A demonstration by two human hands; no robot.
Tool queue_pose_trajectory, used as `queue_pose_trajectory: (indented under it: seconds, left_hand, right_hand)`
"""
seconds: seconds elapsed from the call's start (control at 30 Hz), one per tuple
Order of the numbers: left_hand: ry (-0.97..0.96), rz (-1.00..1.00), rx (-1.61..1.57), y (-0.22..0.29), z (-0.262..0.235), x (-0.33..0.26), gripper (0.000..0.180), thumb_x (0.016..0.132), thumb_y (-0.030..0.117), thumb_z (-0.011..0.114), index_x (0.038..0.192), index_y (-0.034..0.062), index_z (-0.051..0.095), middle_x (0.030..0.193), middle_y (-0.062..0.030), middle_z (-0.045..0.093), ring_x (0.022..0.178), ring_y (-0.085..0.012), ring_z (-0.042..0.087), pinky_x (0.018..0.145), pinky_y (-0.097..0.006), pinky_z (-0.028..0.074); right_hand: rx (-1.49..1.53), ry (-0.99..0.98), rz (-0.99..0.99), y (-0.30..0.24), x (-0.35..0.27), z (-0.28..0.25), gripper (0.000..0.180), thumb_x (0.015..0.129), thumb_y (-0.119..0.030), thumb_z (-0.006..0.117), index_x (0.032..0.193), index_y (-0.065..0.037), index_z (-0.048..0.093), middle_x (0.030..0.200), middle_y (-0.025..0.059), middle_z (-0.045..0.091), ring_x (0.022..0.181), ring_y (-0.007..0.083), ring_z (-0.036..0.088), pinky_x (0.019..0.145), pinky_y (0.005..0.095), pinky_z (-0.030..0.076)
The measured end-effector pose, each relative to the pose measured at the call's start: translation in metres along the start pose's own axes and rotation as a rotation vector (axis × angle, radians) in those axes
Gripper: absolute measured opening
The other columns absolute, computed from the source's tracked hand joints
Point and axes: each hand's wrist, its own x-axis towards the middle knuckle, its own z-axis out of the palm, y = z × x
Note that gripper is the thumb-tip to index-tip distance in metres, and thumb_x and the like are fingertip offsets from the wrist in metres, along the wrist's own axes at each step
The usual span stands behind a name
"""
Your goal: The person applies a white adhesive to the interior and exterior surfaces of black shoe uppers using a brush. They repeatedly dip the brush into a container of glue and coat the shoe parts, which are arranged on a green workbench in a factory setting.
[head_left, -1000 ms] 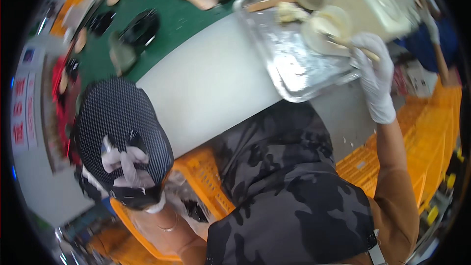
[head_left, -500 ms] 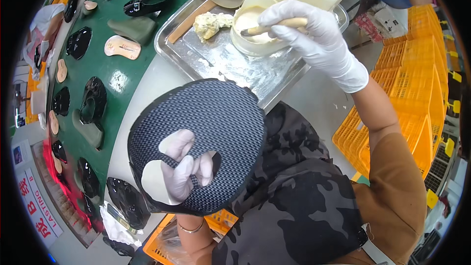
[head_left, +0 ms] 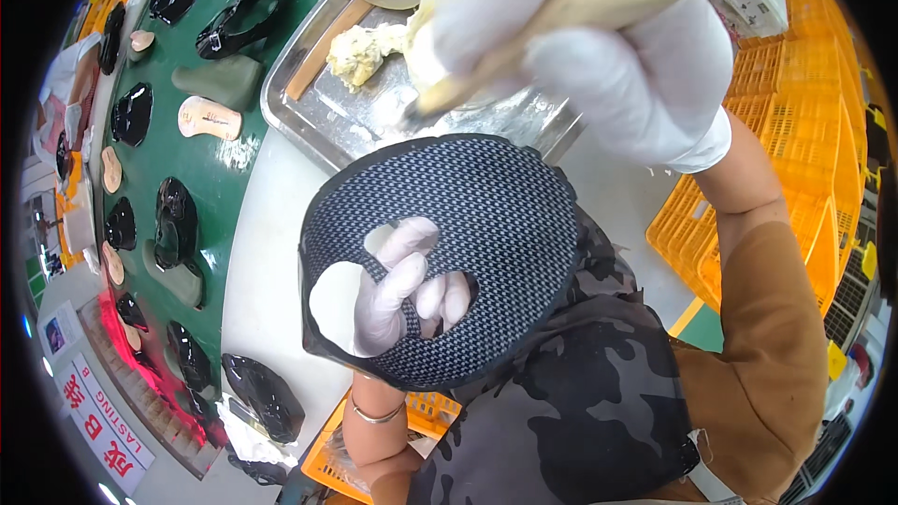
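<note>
Now the brush point(head_left: 505, 58), clasped in the right hand point(head_left: 645, 65), has left the pot point(head_left: 418, 41) and hangs near the mesh upper point(head_left: 496, 224); the left hand point(head_left: 398, 290) pinches the upper through its openings beside the table point(head_left: 262, 252). Probably the brush is loaded.

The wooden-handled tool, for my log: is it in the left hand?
No, the right hand holds the wooden-handled tool; the left hand holds a woven piece.

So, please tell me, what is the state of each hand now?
Left hand: closed, holding the dark woven piece.
Right hand: closed, holding a pale-handled tool.
</note>
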Motion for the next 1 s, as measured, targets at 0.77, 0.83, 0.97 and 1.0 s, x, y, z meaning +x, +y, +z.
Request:
queue_pose_trajectory:
  seconds: [0.77,0.83,0.97,1.0]
  left_hand:
    - [0.161,-0.049,0.054,-0.009,0.019,0.0,0.032,0.09,0.006,0.046,0.121,0.0013,0.047,0.072,-0.0108,0.053,0.05,-0.017,0.048,0.042,-0.031,0.04]
    - [0.317,-0.075,0.168,-0.006,0.026,-0.007,0.036,0.087,0.007,0.049,0.121,-0.0012,0.042,0.071,-0.0135,0.054,0.054,-0.0213,0.054,0.046,-0.031,0.044]
    - [0.302,-0.012,0.171,-0.005,0.01,-0.023,0.045,0.083,0.009,0.052,0.123,-0.0036,0.037,0.075,-0.0178,0.059,0.06,-0.0278,0.06,0.051,-0.034,0.051]
    - [0.331,-0.007,0.181,-0.005,0.011,-0.024,0.046,0.083,0.011,0.053,0.124,-0.0036,0.037,0.076,-0.0182,0.059,0.061,-0.0288,0.061,0.052,-0.035,0.053]
  right_hand:
    - [-0.369,-0.15,-0.115,-0.018,0.008,-0.005,0.01,0.089,-0.007,0.057,0.098,-0.006,0.054,0.087,0.0058,0.055,0.077,0.0171,0.056,0.068,0.0264,0.045]
    - [-0.366,-0.113,-0.152,-0.005,0.001,-0.01,0.009,0.089,-0.01,0.057,0.097,-0.006,0.054,0.087,0.0056,0.056,0.076,0.0173,0.056,0.068,0.0265,0.045]
    - [-0.521,-0.039,-0.127,-0.007,-0.018,-0.026,0.011,0.089,-0.012,0.057,0.098,-0.006,0.055,0.084,0.0048,0.057,0.074,0.0171,0.056,0.069,0.0276,0.045]
    - [-0.528,0.0,-0.097,-0.009,-0.02,-0.027,0.011,0.089,-0.011,0.057,0.098,-0.005,0.056,0.083,0.0044,0.058,0.073,0.0164,0.056,0.069,0.0279,0.046]
